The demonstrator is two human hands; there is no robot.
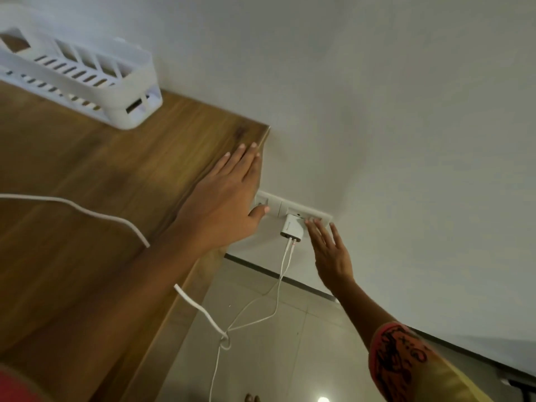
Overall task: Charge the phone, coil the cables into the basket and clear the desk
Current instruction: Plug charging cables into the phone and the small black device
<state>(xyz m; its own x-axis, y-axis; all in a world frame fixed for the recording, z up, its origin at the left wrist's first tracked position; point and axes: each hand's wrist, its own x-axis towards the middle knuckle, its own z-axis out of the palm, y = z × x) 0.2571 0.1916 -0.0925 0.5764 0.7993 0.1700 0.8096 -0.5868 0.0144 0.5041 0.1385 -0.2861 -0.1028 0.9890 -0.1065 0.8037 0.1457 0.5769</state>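
A white charger block (292,228) sits plugged into the wall socket strip (316,216) beside the desk's end. Two thin white cables (282,274) hang from it toward the floor. My right hand (330,253) is open, its straight fingertips touching the socket plate just right of the charger. My left hand (223,198) lies flat and open on the wooden desk (95,198) at its right edge, the thumb over the edge near the socket. A thicker white cable (87,210) crosses the desk and drops off its side. The white slotted basket (87,74) stands at the desk's far left. No phone is in view.
The white wall (377,97) runs right behind the desk and basket. Pale tiled floor (290,358) lies below the desk's end, with a dark skirting line (304,285) along the wall. The hanging cables tangle into a knot (225,339) beside the desk's side.
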